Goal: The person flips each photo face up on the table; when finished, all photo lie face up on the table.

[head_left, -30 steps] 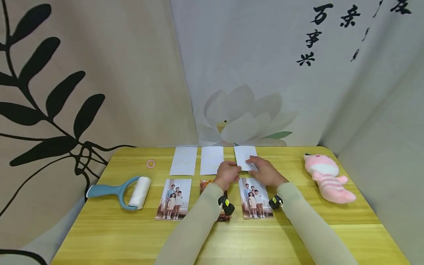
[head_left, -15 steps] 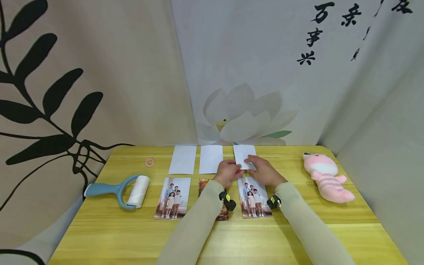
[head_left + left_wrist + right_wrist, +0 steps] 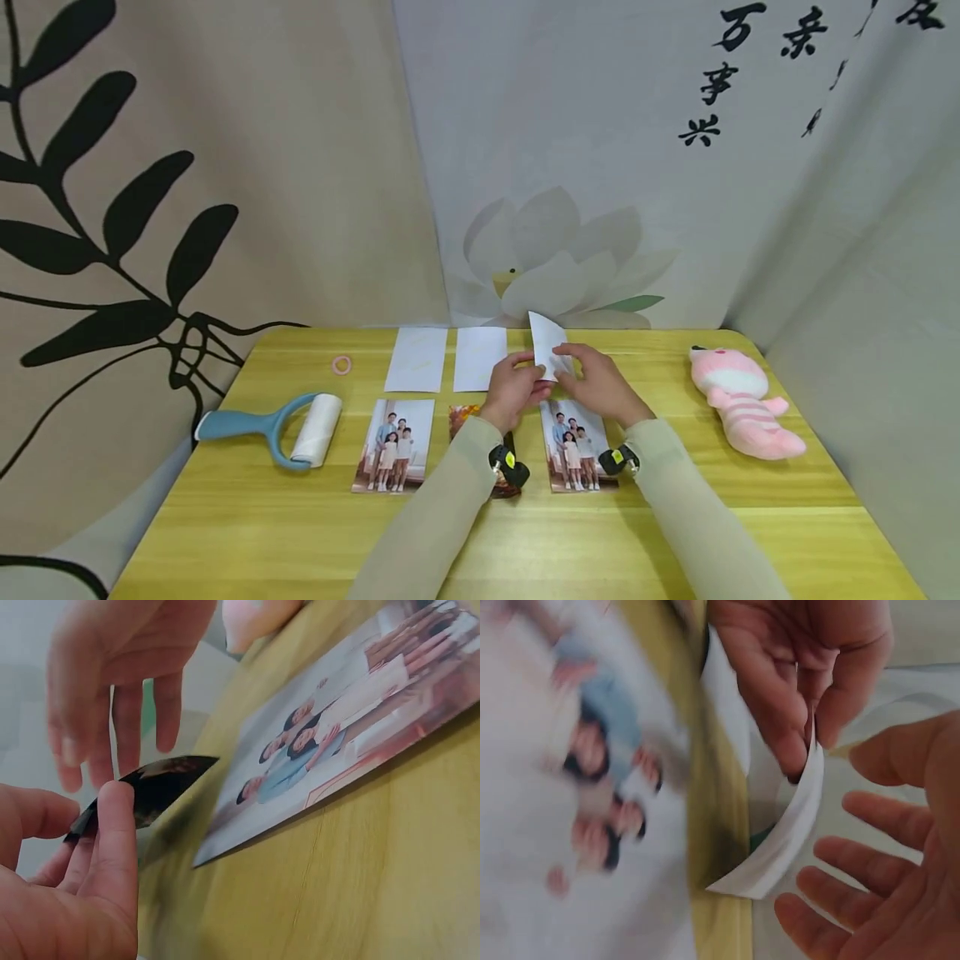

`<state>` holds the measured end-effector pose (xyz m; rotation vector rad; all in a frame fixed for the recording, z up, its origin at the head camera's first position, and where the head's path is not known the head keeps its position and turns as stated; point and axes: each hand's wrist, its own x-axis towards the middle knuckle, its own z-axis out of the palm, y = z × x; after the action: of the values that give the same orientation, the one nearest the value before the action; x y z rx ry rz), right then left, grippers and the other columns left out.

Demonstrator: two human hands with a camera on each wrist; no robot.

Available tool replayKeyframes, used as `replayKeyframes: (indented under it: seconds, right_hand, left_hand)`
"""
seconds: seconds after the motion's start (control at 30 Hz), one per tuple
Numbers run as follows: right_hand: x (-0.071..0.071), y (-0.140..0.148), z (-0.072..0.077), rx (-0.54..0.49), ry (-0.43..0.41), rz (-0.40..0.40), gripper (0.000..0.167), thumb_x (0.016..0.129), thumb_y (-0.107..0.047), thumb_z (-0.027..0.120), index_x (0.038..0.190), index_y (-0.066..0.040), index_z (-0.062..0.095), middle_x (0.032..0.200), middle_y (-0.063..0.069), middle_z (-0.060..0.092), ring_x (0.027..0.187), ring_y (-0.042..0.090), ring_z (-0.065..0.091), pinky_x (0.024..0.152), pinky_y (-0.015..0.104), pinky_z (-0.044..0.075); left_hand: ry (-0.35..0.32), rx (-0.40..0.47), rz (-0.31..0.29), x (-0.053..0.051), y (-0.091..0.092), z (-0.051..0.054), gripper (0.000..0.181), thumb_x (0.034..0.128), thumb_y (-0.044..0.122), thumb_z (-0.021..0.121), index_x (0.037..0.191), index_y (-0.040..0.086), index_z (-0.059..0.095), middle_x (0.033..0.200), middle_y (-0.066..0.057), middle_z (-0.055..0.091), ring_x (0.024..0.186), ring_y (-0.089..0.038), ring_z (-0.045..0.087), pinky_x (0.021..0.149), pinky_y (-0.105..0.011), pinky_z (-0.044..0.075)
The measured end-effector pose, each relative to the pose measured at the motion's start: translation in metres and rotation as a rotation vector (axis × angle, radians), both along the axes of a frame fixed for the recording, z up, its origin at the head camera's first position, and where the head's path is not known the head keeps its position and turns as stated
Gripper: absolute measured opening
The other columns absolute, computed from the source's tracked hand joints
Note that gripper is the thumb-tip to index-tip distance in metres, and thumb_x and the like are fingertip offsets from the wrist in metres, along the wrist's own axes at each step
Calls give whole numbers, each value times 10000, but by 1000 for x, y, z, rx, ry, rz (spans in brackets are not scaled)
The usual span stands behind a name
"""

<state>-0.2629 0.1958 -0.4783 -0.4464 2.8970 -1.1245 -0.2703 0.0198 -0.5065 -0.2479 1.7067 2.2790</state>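
Left hand pinches the bent card at one edge, right hand spread just beside it.

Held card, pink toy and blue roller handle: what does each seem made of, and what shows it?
Held card: probably photo paper, matt white one side, dark the other; it bends smoothly. Pink toy: likely plush fabric, soft-looking, with rounded limbs. Blue roller handle: perhaps plastic, smooth, evenly coloured.

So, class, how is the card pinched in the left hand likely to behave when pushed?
Probably springy rather than limp: the card bows smoothly from the left hand. Likely light, since its edge looks thin. It might crease if squeezed harder, given that bend.
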Motion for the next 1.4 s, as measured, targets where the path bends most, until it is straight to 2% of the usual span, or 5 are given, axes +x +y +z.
replayKeyframes:
  seconds: [0.33,0.6,1.0,1.2,1.4]
  right_hand:
    - [15,-18,13,-208,-31,-94,466,1080,-375,610,1453,-96,611,1372,140,699,1314,367,646,1035,556,569]
    - [35,-28,24,-480,-137,-147,568,1075,-408,621,1499,-35,559,1385,203,660,1260,356,674,840,308,647]
    - [47,-30,23,-398,-149,-218,514,1033,-143,622,1514,13,535,1290,309,705,1092,397,756,758,379,663]
    - [46,-29,23,-331,-122,-251,472,1019,-134,623,1466,13,589,1244,295,731,1096,394,756,798,424,658]
    - [47,-23,26,-406,-161,-252,509,1041,-128,606,1516,32,521,1323,334,677,1125,419,741,762,386,666]
  left_hand:
    - [265,-179,-40,28,-5,25,355,1022,197,708,1373,156,674,1280,-113,714,1013,-379,765,837,-509,653]
    - [447,-495,-111,50,-10,39,383,1005,354,724,1374,274,665,1278,-29,690,797,-181,714,651,-307,603]
    - [627,-890,-97,65,-5,38,438,926,404,786,1326,252,690,1269,-75,671,828,-92,612,732,-266,552]
    - [626,-938,-145,68,-5,38,490,940,463,759,1377,265,661,1394,-52,592,970,-161,651,819,-322,582]
    - [615,-806,-203,66,-17,39,540,963,433,751,1435,214,610,1422,-86,537,1029,-177,626,842,-304,565]
